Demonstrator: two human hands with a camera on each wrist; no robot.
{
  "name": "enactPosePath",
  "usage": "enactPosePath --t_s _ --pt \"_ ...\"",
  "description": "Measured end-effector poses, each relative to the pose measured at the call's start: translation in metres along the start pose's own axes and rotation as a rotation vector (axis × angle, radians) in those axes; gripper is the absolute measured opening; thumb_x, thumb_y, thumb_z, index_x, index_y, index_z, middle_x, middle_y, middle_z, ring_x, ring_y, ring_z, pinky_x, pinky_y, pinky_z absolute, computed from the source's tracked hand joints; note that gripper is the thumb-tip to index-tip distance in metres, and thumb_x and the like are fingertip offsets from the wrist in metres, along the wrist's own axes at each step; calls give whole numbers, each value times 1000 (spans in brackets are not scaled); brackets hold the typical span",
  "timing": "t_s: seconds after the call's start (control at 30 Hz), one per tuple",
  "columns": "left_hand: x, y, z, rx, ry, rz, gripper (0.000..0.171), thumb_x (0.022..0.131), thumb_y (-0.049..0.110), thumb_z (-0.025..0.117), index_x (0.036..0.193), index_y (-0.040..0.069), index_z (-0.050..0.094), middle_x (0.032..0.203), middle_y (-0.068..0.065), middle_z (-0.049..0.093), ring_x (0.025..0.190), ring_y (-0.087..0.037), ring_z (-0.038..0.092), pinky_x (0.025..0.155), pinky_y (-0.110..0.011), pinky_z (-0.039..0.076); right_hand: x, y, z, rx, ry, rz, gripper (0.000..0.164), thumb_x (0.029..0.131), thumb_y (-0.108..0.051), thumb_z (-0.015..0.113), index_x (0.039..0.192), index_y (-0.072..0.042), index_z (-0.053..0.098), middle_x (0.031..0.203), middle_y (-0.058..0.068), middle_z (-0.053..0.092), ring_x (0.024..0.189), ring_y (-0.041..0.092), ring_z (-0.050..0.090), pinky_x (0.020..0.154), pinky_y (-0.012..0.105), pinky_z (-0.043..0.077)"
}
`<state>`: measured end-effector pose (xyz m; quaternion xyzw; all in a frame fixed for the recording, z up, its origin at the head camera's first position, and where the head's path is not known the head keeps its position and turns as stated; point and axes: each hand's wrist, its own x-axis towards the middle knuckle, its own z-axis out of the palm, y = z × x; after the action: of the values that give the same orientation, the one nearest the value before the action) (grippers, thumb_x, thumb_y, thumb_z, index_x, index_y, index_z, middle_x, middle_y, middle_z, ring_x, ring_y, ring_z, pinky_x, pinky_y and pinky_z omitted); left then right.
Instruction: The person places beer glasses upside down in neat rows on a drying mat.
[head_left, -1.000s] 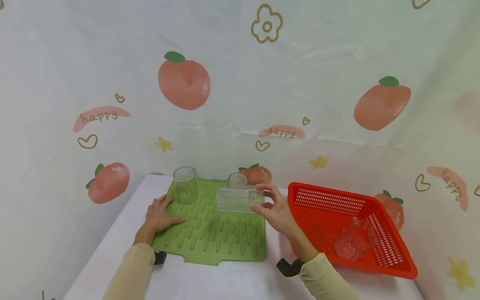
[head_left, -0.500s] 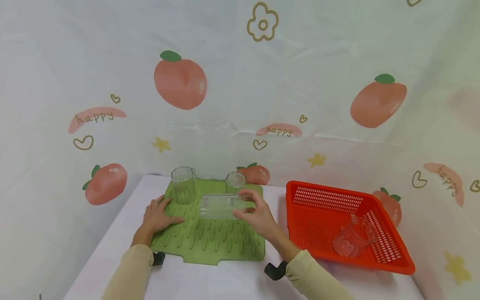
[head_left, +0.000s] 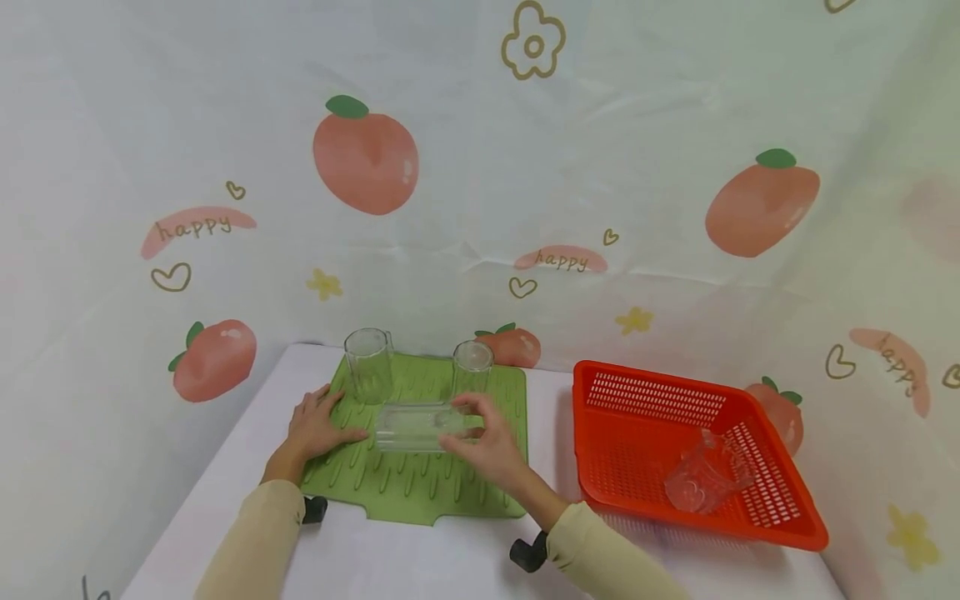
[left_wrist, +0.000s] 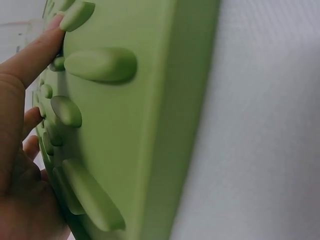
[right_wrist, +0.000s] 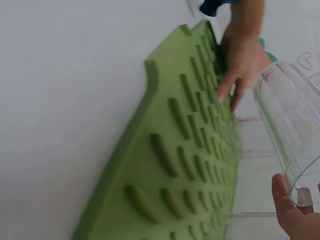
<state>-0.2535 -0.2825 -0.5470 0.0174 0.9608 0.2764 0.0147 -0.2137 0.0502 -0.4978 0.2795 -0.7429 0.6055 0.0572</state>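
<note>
My right hand (head_left: 489, 446) pinches a clear glass mug (head_left: 411, 428) by its right end. The mug lies sideways over the middle of a green ridged drying mat (head_left: 408, 500). In the right wrist view, thumb and fingertips hold the mug (right_wrist: 287, 112) at its near end. My left hand (head_left: 313, 427) rests on the mat's left edge with fingers spread, holding nothing; the left wrist view shows its fingers among the ridges of the mat (left_wrist: 115, 130). Two more glasses stand upright at the back of the mat: a glass mug (head_left: 370, 367) at left and a glass (head_left: 472, 362) behind the held one.
A red perforated plastic basket (head_left: 652, 379) stands at the right of the white table (head_left: 480, 562). Inside it lies a tilted clear glass mug (head_left: 703, 483). A white cloth (head_left: 465, 192) printed with fruit hangs behind the table.
My right hand has carried the sideways glass mug left and toward me, from the mat's right side to its middle. My left hand stays on the mat's edge.
</note>
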Motion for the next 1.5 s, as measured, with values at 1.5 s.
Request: enactPosePath --t_s 1.5 --pt "-39 26 -40 -575 -39 74 59 106 35 55 154 4 41 150 -25 51 134 -44 54 101 -49 55 11 14 58 135 -10 200 50 95 -17 74 138 -8 51 143 13 46 132 34 49 95 37 59"
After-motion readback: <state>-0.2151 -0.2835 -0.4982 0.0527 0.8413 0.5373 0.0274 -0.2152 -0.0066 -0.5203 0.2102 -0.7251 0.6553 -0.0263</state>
